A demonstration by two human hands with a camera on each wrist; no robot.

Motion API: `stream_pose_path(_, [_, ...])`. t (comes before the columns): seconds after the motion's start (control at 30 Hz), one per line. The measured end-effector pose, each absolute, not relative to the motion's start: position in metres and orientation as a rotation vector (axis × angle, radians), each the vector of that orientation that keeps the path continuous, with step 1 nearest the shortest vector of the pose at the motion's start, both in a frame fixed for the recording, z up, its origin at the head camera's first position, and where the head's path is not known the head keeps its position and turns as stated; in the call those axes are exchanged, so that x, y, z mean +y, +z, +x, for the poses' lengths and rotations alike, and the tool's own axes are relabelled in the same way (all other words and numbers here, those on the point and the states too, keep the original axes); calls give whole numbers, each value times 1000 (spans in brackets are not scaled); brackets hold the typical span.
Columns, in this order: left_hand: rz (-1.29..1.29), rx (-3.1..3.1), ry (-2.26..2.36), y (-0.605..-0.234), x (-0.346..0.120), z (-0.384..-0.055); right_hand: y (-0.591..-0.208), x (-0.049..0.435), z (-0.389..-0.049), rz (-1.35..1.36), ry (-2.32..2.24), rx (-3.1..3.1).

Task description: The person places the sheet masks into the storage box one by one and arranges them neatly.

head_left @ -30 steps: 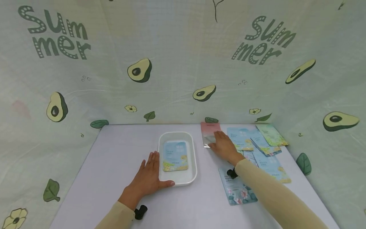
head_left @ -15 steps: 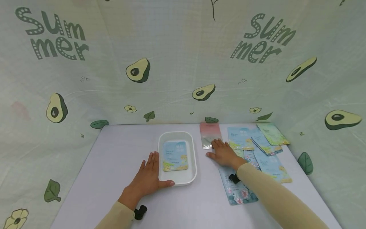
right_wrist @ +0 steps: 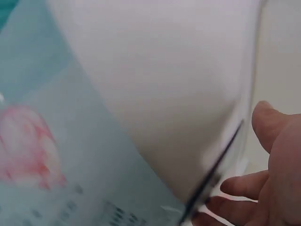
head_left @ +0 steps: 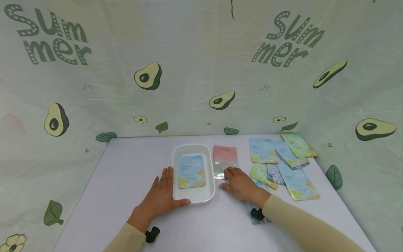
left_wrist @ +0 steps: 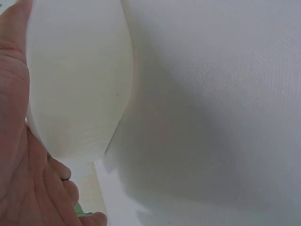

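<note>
A white tray (head_left: 195,196) stands on the table with a pale blue sheet mask packet (head_left: 191,171) lying flat inside. My left hand (head_left: 162,197) rests against its left side, fingers straight and thumb along the near edge. The tray's outer wall (left_wrist: 80,84) fills much of the left wrist view. Just right of the tray lies a pink and silver packet (head_left: 225,154). My right hand (head_left: 240,185) rests its fingertips on this packet's lower right corner, thumb held apart. In the right wrist view a dark thin edge (right_wrist: 214,174) passes in front of the fingers (right_wrist: 242,186).
Several more packets lie overlapping at the right: blue ones (head_left: 299,182), green ones (head_left: 299,145) and a floral one (head_left: 275,174). Another floral packet (head_left: 254,219) is mostly hidden under my right wrist. A printed curtain (head_left: 185,70) hangs behind the table (head_left: 126,175).
My right hand has come toward me and slightly left, and the pink and silver packet has slid with it from the far edge to beside the tray. The left hand and tray stay put.
</note>
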State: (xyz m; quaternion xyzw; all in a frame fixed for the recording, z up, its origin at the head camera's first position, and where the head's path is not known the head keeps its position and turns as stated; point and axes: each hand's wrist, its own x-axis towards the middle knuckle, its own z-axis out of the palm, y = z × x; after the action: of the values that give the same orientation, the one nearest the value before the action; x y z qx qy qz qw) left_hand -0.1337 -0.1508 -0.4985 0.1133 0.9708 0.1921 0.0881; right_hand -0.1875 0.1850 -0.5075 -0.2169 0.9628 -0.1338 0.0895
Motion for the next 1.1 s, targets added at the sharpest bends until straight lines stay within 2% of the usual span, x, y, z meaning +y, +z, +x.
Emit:
stream_pose_path(0.1, [333,2889,568,-498,-152,-134,-501,190,-202,-656,-396,2918])
stream_pose_path(0.37, [335,2896,568,-498,-152,-133,-495,216,-277,-480,-313,2965])
stream_pose_path(0.5, [338,2889,583,-499,-151,-133,-496,220,-296,-435,-297,2871])
stream_pose_path(0.77, [322,2894,570,-500,-149,-133,-501,220,-304,-412,-324,2824])
stream_pose_path(1.1, [315,2877,590,-497,-148,-131,-505,219,-297,-439,-309,2899])
